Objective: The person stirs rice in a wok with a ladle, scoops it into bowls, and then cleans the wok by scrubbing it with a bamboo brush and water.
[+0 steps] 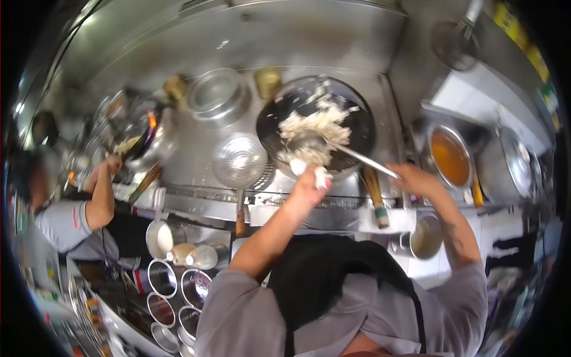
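My left hand is closed around a white cloth at the near rim of a large black wok. My right hand grips the end of a metal ladle. The ladle slants down to the left, its bowl resting among pale food in the wok. The food is in loose, blurred pieces, some spread up the far side; its exact kind cannot be made out. A bamboo wok brush lies between the wok and my right forearm.
Left of the wok are a perforated strainer and a metal pot. A pot of orange liquid stands at right. A co-worker handles another pan with a flame. Several seasoning containers stand at lower left.
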The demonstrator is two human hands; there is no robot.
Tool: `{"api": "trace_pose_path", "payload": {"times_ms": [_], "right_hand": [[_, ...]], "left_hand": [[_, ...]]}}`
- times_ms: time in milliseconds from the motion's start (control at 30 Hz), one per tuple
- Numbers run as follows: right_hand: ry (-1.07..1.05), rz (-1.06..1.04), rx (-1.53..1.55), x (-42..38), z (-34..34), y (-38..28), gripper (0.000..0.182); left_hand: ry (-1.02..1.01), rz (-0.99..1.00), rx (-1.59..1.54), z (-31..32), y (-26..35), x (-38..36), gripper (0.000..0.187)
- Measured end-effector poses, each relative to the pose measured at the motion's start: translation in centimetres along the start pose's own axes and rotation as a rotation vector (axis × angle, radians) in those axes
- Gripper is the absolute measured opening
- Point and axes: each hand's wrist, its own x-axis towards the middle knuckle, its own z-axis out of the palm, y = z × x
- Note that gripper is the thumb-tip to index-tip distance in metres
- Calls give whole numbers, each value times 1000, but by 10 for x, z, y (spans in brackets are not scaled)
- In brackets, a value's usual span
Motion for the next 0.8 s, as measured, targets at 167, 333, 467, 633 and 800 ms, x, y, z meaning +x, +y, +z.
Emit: {"api": "trace_pose_path", "payload": {"times_ms": [167,333,467,633,800], "right_hand": [[143,127,-230,4,37,-33,40],[-67,77,21,-23,4,-14,50],[88,207,-174,9,30,-14,41],[-45,38,-41,-32,26,-16,47],[44,220,-138,1,28,1,44]], "left_hand": [[133,-206,-76,-63,-48,-41,12],[225,-204,-162,2,11,-25,17],[112,-94,-38,-45,-23,21,16],[221,-250,-8,-30,-27,-60,12],[154,-114,-103,-26,-7,19,13]]}}
